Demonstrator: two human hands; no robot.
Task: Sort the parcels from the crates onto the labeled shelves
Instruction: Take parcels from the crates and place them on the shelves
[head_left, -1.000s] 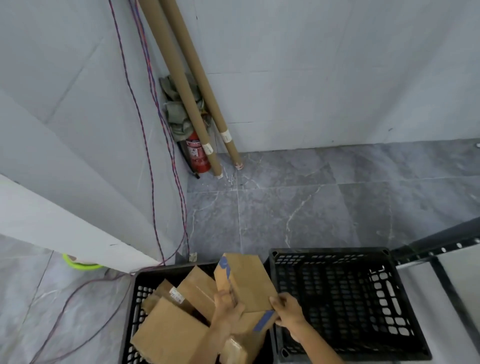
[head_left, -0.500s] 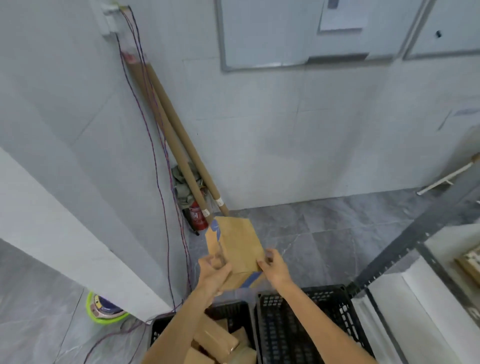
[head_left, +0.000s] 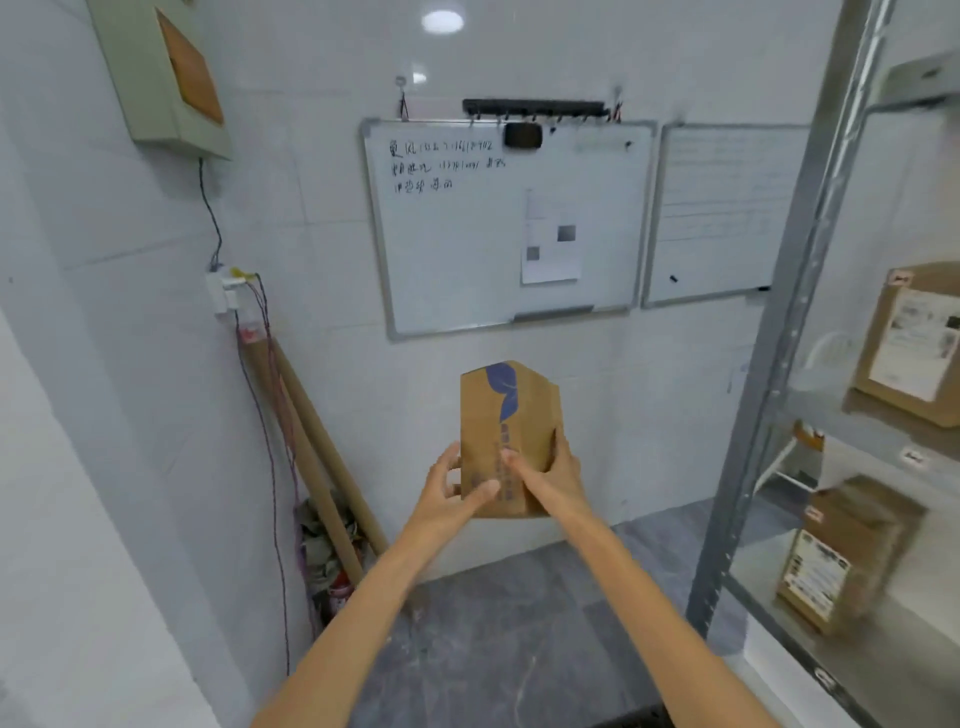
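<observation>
cardboard parcel (head_left: 506, 415) with a blue leaf mark, held upright in mid-air before the tiled wall, below the whiteboard (head_left: 467, 249). left hand (head_left: 449, 493) and right hand (head_left: 553, 475) clasp its lower half from either side, each grip closed on the parcel. at right, a metal shelf rack (head_left: 774, 364) bears an upper box (head_left: 909, 348) and a lower box (head_left: 841, 556).

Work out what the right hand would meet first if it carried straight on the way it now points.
The right hand grips the cardboard parcel, so that comes first. Beyond it, the line runs to the white wall below the whiteboard, probably; depth is hard to judge from one view.
</observation>
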